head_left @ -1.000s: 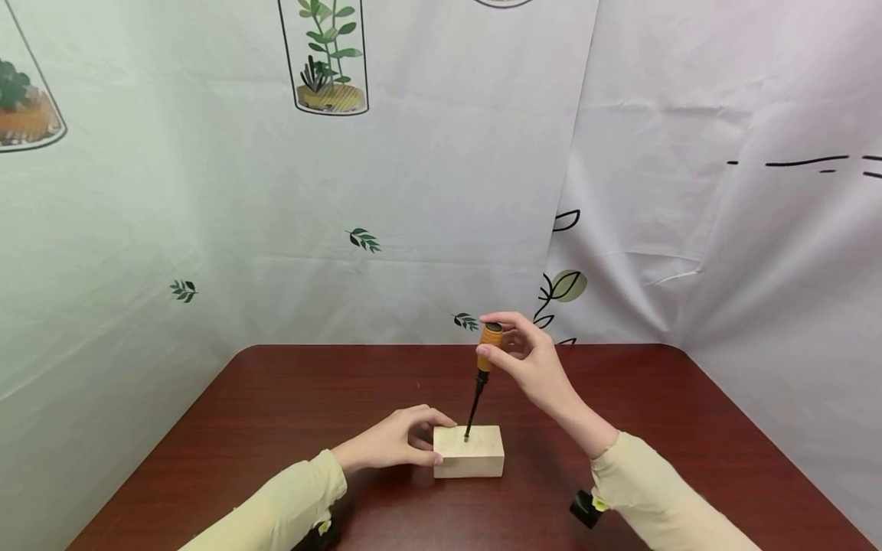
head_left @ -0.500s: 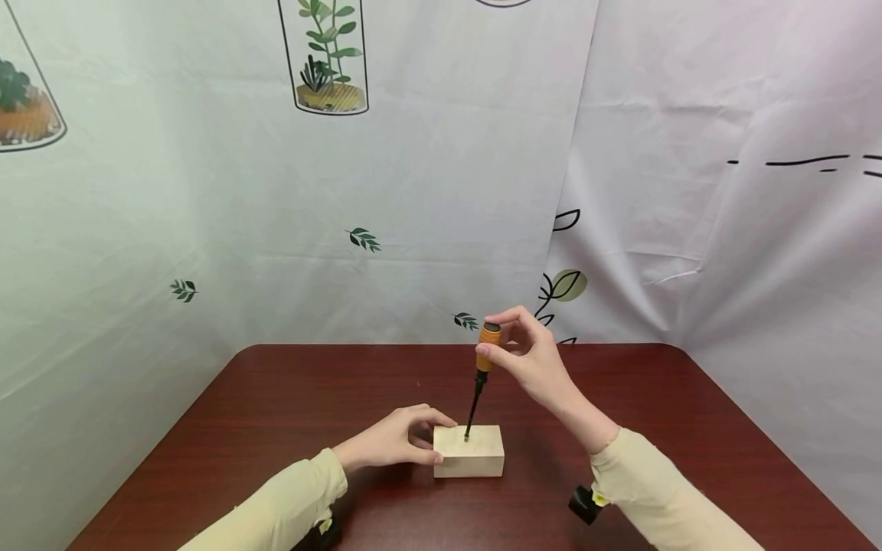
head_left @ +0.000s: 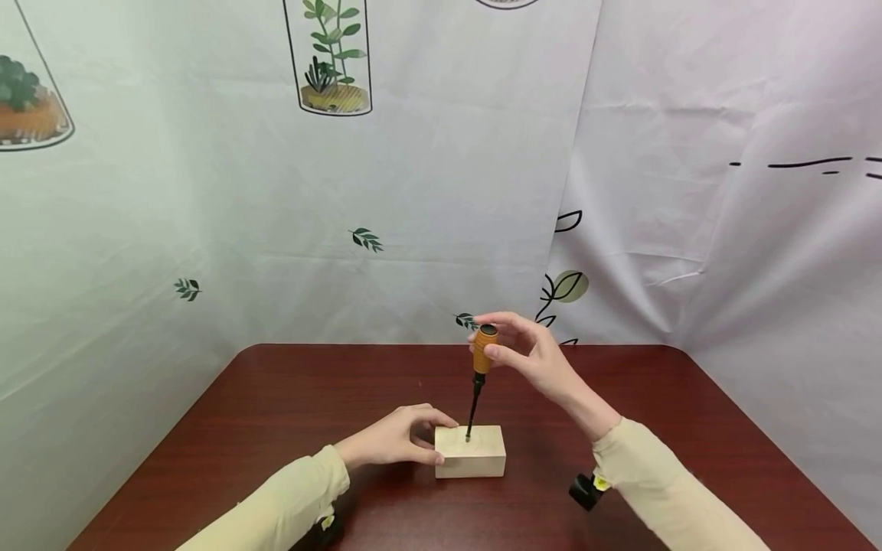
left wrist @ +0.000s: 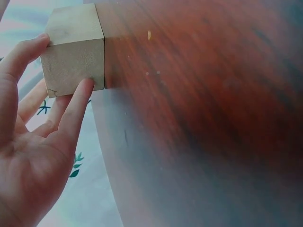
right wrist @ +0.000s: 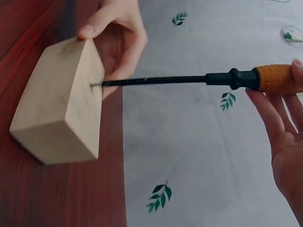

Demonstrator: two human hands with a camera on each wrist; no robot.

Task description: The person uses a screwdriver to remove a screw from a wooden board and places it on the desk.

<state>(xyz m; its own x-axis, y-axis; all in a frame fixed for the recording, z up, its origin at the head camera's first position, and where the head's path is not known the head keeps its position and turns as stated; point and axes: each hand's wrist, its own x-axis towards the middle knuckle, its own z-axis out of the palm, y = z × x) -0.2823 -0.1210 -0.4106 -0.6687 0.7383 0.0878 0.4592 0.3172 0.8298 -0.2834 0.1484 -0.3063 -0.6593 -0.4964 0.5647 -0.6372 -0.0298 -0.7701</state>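
A pale wooden block [head_left: 470, 465] lies on the table. My left hand [head_left: 396, 439] grips its left end, thumb on the near side and fingers at the far side; the left wrist view shows fingertips against the block's end face [left wrist: 73, 66]. Above the block, my right hand [head_left: 534, 356] holds a screwdriver [head_left: 485, 356] by its orange handle, between thumb and fingers. Its black shaft leans slightly, top to the right. In the right wrist view the tip meets a screw [right wrist: 96, 85], whose threads partly show above the wood.
The dark red-brown table [head_left: 310, 390] reaches back to a white curtain [head_left: 441, 184] printed with plants. A black device [head_left: 586, 491] is strapped under the right sleeve, and another sits under the left sleeve [head_left: 289, 490].
My right thumb and fingers have shifted around the screwdriver handle, and the handle top has tipped slightly left. The left hand and block stay in place.
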